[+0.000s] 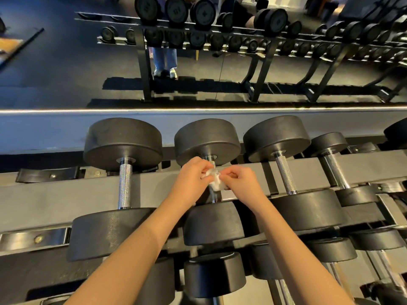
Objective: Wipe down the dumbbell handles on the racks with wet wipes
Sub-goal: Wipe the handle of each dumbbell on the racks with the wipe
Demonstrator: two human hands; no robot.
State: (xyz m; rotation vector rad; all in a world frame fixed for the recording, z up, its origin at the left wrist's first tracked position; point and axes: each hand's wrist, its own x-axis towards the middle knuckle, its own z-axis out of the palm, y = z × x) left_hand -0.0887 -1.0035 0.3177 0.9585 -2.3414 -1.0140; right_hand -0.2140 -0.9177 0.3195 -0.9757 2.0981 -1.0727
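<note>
Both hands are meeting at the handle of the middle dumbbell on the top rack. The left hand and right hand are each pinching the crumpled wet wipe, which is bunching up right against that handle. A neighbour dumbbell is sitting at 9 o'clock of the hands, another one at 3 o'clock, and a mirror is running along at 12.

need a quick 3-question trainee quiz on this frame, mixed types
1. True or false: the left hand and right hand both pinch the wipe.
2. Counting from the left, the wipe is at which top-row handle? A first, B second, C fourth.
3. Fill in: behind the rack a ___ reflects the weights.

Key: 1 true. 2 B, the dumbbell in the middle. 3 mirror.
</note>
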